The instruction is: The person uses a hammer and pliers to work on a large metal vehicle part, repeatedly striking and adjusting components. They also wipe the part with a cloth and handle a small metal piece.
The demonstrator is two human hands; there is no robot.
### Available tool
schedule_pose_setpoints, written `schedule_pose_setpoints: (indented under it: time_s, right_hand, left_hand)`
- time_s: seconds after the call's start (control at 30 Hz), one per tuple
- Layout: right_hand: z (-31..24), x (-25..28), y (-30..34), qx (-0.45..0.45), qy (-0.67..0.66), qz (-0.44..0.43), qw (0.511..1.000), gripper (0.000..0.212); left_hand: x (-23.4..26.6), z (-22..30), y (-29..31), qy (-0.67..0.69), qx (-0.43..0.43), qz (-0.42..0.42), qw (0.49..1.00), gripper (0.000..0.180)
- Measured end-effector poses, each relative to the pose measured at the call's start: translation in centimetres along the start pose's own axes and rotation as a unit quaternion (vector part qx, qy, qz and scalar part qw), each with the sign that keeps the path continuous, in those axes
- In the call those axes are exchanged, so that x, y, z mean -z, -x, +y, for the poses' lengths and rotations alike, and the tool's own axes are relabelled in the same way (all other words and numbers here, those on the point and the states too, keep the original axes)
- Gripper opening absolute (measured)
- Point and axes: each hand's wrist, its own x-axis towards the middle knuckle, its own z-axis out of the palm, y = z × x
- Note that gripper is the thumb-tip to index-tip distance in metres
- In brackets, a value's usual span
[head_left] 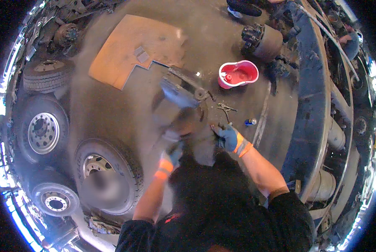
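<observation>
Right fingers (222, 132) clamp a red-tipped object (212, 127), long axis pointing forward-left; left fingers (178, 152) cannot be judged.

Two gloved hands (228, 137) show, plus four wheels (43, 132) at left, one red bucket (226, 85), one blue can (250, 122), one orange-brown sheet (123, 46).

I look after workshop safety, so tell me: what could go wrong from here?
The blue can near the gloved right hand might get bumped if that arm swings outward. The dark, branching metal piece lying loose on the floor could trip someone. The red bucket farther ahead might be kicked.
</observation>
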Motion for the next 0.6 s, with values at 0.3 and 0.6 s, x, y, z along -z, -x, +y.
schedule_pose_setpoints:
  time_s: [0.3, 0.6]
  right_hand:
    - [14.0, 30.3, -11.9, -0.003, 0.156, 0.039, 0.987, 0.026]
    - [21.8, 48.7, -29.8, 0.049, 0.651, 0.154, 0.742, 0.019]
  left_hand:
    - [-7.9, 17.2, -9.3, -0.31, -0.387, 0.306, 0.813, 0.059]
    - [-11.0, 12.3, -16.0, -0.334, -0.43, 0.386, 0.745, 0.06]
